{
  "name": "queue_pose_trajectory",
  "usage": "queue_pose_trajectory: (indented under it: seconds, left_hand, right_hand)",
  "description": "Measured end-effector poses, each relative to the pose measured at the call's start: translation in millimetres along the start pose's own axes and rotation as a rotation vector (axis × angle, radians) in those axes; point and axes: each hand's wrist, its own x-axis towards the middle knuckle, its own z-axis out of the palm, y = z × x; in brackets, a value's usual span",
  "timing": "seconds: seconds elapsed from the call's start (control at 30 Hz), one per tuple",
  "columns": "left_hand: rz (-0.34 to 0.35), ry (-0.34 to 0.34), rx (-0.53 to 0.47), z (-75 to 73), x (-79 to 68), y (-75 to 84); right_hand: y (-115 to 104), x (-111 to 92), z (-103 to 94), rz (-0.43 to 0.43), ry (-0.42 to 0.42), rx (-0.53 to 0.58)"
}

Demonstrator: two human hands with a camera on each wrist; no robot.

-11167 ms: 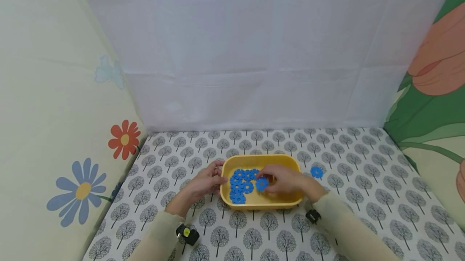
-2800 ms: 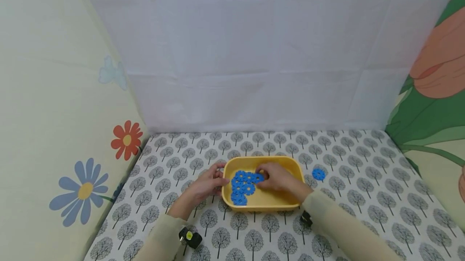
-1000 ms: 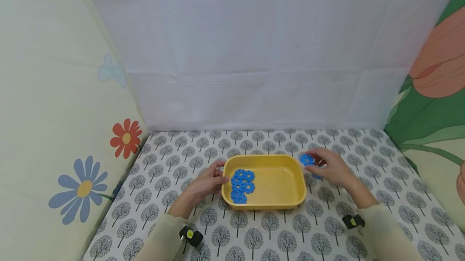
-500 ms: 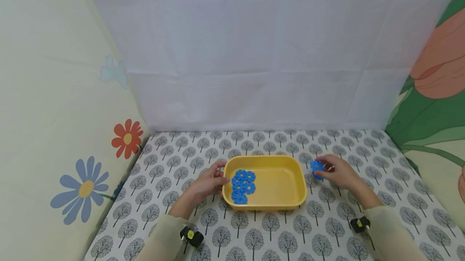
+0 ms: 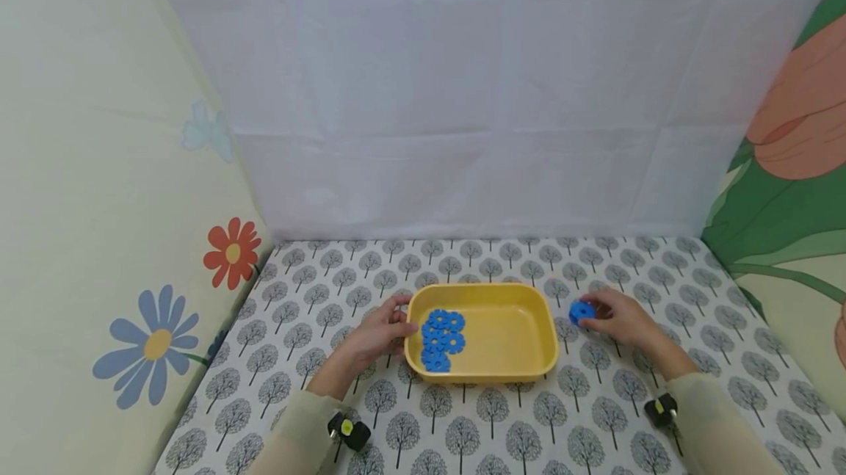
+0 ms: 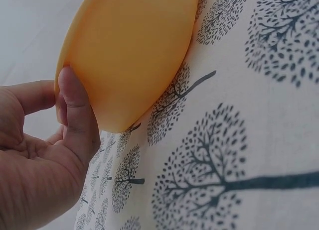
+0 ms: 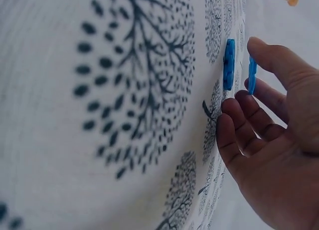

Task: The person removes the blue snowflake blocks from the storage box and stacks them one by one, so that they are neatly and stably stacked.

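Observation:
My left hand point(image 5: 374, 332) pinches the left rim of a yellow plastic tray point(image 5: 509, 343), thumb on one side and fingers on the other, as the left wrist view shows. Several blue flower-shaped plastic discs point(image 5: 436, 339) lie together in the tray's left part. To the right of the tray, my right hand point(image 5: 624, 319) holds one blue disc point(image 7: 252, 75) between thumb and fingers. That disc is level and a small gap above a short stack of blue discs point(image 7: 229, 64) on the tablecloth. From the head view, the held disc largely covers the stack.
A white cloth with a grey tree print point(image 5: 489, 423) covers the table. Behind it hangs a white sheet point(image 5: 463, 130). Flower-patterned panels stand at the left point(image 5: 73, 203) and right point(image 5: 793, 240). Each wrist wears a small black camera.
My right hand has gone from inside the tray to its right side with one disc, lowering it over the stack. The tray holds fewer discs than before. My left hand stays at the rim.

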Motion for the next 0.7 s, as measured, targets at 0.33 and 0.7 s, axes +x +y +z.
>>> queue_pose_trajectory:
  seconds: [0.33,0.7]
  left_hand:
    - [-0.003,0.002,-0.007,-0.8,0.2,-0.7]
    - [-0.019,0.023,-0.011,0.7,0.5,0.3]
  right_hand:
    - [1.3,4.4,3.1,0.034,-0.023,-0.05]
    - [2.4,5.0,2.4,0.023,-0.04,-0.084]
